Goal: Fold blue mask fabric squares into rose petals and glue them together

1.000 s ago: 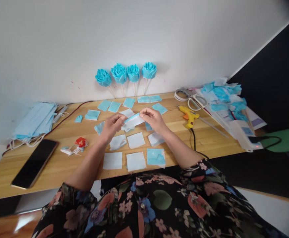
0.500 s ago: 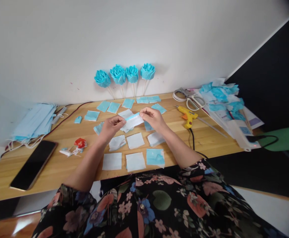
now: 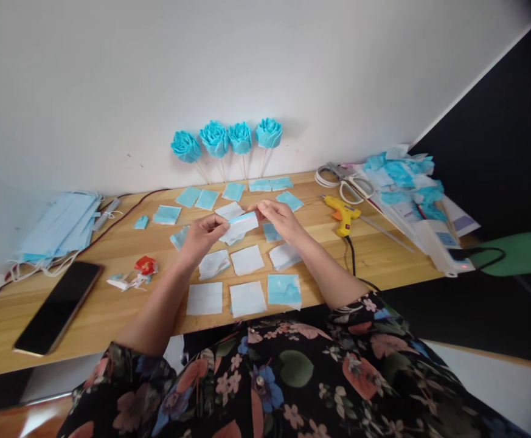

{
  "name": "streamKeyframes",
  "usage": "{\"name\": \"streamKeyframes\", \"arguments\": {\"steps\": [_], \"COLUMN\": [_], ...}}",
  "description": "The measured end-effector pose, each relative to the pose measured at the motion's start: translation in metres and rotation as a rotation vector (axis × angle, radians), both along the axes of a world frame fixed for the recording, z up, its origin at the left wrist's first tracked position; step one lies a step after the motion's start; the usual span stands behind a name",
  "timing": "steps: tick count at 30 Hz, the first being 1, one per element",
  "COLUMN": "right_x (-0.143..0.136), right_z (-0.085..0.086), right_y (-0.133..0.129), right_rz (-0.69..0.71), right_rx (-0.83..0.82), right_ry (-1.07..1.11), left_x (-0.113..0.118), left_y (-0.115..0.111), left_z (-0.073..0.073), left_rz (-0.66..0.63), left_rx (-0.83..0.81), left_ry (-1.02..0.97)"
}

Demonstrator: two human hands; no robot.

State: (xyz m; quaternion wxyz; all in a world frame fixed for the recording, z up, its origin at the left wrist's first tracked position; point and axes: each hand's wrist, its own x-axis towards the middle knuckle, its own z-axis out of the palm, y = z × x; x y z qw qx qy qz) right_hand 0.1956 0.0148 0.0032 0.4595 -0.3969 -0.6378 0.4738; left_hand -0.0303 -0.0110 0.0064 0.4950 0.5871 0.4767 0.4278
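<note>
My left hand (image 3: 207, 231) pinches the left end of a folded piece of mask fabric (image 3: 242, 226), white with a blue upper edge. Close by the strip's right end is my right hand (image 3: 277, 218), fingers loosely stretched and no longer gripping it. Under and around both hands lie cut squares of mask fabric. Nearer my body some show white, such as a white square (image 3: 247, 298), and one blue square (image 3: 284, 290) lies beside it. Further back are several more blue squares (image 3: 207, 199).
Several blue fabric flowers on sticks (image 3: 214, 139) lean against the wall. To the right are a yellow glue gun (image 3: 343, 216), scissors (image 3: 355, 188), a scrap pile (image 3: 404, 173) and a power strip (image 3: 443, 249). Leftward lie stacked masks (image 3: 62, 225), a phone (image 3: 59, 307) and a red scrap (image 3: 145, 265).
My right fingers have come off the strip's right end, which both hands held before. The strip now tilts slightly up to the right in my left hand.
</note>
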Motion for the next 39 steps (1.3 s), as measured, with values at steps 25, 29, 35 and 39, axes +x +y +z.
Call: {"name": "streamKeyframes", "arguments": {"steps": [25,29,35,39], "right_x": [0.008,0.008,0.005,-0.001], "right_z": [0.008,0.007,0.008,0.005], "right_y": [0.005,0.004,0.0,-0.003], "right_rz": [-0.006,-0.005,0.021,0.056], "right_rx": [0.298,0.276,0.271,0.246], "right_ry": [-0.315,-0.274,-0.272,-0.258], "left_x": [-0.005,-0.008,-0.003,0.008], "left_y": [0.004,0.006,0.001,-0.005], "left_z": [-0.009,-0.003,0.007,0.005], "left_rz": [-0.025,0.029,0.12,-0.013], "left_rx": [0.076,0.066,0.3,0.356], "left_ry": [0.189,0.199,0.233,0.237]}}
